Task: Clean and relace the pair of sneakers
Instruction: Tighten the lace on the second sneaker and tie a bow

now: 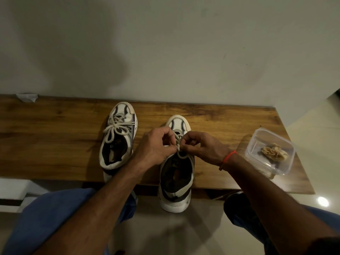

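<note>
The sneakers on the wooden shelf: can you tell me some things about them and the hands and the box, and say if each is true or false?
1. The left sneaker already has a tied bow. True.
2. Both hands are on the left sneaker. False: the left hand and right hand pinch the lace of the right sneaker.
3. The clear plastic container holds a crumpled cloth. True.
4. The container sits between the two sneakers. False: it sits to the right of both.
5. The right sneaker's heel sticks out past the edge of the wooden shelf. True.
</note>
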